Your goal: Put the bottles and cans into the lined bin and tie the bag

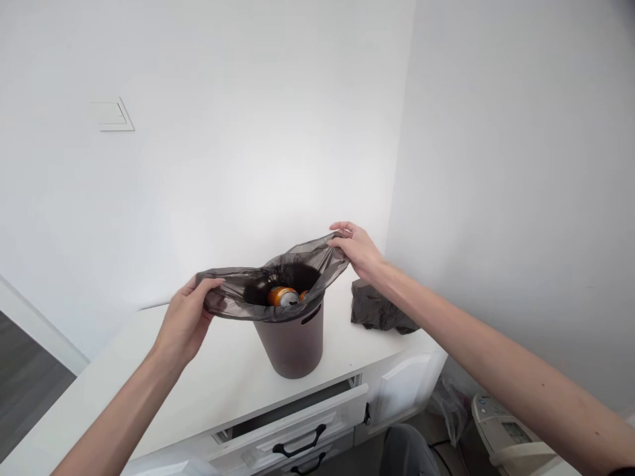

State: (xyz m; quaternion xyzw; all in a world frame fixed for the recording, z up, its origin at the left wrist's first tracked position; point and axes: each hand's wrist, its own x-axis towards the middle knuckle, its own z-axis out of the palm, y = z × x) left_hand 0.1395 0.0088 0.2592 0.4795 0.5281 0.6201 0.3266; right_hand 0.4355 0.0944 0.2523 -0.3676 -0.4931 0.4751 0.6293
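Observation:
A brown trash can [290, 347] with a slot handle stands upright on a white cabinet top. Its dark, see-through trash bag [233, 294] is stretched out wide above the rim. My left hand [186, 317] pinches the bag's left edge between thumb and fingers. On the other side, my right hand [356, 250] grips the raised right edge, higher than the left. Inside the bag lies an orange drink can [282, 295], with part of a second orange can [304, 295] beside it. The fingertips behind the plastic are partly hidden.
A crumpled dark plastic bag [374, 307] rests on the cabinet top [213, 377], right of the trash can. A drawer [297, 423] below is partly pulled out. At the lower right stand a beige appliance [510, 430] and a clear plastic bag [449, 410]. Walls close in behind and right.

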